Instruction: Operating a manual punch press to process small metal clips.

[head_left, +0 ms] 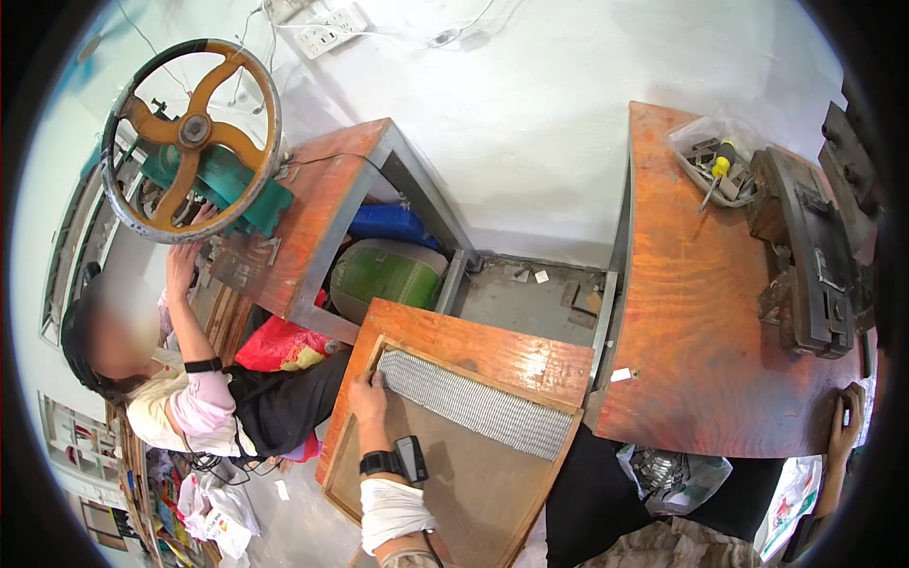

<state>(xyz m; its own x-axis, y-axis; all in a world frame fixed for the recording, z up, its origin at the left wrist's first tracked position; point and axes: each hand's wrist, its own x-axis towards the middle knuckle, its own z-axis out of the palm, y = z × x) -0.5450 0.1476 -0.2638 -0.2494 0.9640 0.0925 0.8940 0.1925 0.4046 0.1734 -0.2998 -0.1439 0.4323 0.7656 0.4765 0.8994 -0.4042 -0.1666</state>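
Observation:
A shallow wooden tray [553, 481] lies tilted in front of me on an orange-brown wooden board. Tight rows of small silvery metal pieces [473, 402] fill its far side; its near part is bare. My left hand [367, 398] is closed on the tray's left rim, beside the end of the rows. At the far right, next to the table's near edge, my right hand [843, 428] is closed round a small pale piece, too small to name. A clear plastic bag [674, 476] of loose metal pieces sits near my lap.
On the right-hand table [677, 379] stand a dark metal machine [816, 256] and a plastic container [686, 142] with metal parts and a yellow-black screwdriver [723, 159]. Left, another person [204, 398] works at a green press with a large handwheel [194, 133]. Sacks lie under that table.

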